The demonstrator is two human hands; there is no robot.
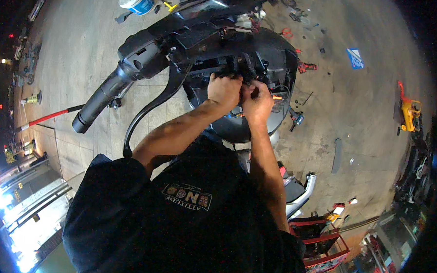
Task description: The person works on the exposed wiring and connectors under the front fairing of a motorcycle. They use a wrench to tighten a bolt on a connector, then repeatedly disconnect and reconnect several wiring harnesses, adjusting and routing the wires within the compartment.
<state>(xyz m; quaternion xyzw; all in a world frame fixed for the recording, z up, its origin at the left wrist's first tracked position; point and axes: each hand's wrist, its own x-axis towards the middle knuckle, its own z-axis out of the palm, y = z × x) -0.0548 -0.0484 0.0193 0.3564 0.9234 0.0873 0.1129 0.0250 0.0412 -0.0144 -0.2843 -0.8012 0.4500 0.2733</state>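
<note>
Both my hands are inside the opened black front body [276,51] of a scooter or motorbike. My left hand [224,92] has its fingers curled in among dark wiring [245,67]; what lies in its grip is hidden. Close beside it, my right hand [257,103] is closed with the fingertips pinched, and the small thing between them, if any, cannot be made out. A small orange piece [277,97] shows just right of my right hand. On the left, a black handlebar grip [99,103] and a curved black lever [144,111] stick out near my left forearm.
A white-and-blue bucket [137,2] stands at the far left. Red-handled tools [307,67], a blue-and-white packet [355,58] and a grey strip [337,155] lie on the floor to the right. Farther off are a yellow machine [411,114] and a red tool cart [328,246].
</note>
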